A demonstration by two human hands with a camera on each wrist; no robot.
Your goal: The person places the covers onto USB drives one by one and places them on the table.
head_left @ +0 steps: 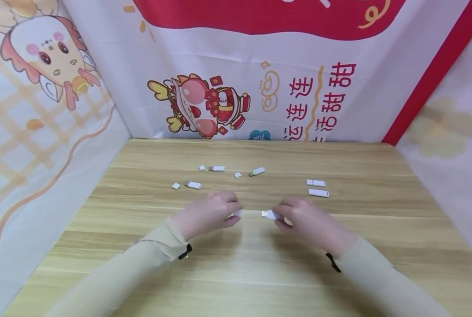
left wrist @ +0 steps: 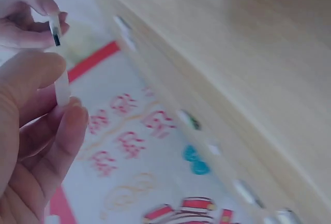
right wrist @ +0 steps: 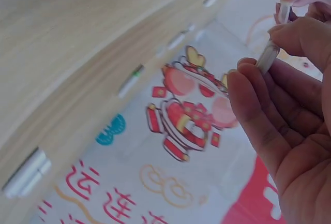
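My left hand (head_left: pixel 214 212) pinches a small white cap (head_left: pixel 237 213) between thumb and fingers, a little above the wooden table. Facing it, my right hand (head_left: pixel 305 220) pinches a white USB stick (head_left: pixel 274 215) with its metal plug bare and pointing left. A gap lies between cap and plug. In the left wrist view the cap (left wrist: pixel 62 88) stands close to the camera, the stick (left wrist: pixel 55 29) behind it. The right wrist view shows the stick's body (right wrist: pixel 268 57) between thumb and fingertips.
On the table (head_left: pixel 236 273) behind my hands lie uncapped USB sticks (head_left: pixel 218 168), (head_left: pixel 194 185) and a green-marked one (head_left: pixel 257 171). Loose caps (head_left: pixel 202 168), (head_left: pixel 176 186), (head_left: pixel 238 175) lie near them. Two capped sticks (head_left: pixel 316 182), (head_left: pixel 319 193) lie at right. Printed cloth (head_left: pixel 220 53) hangs behind.
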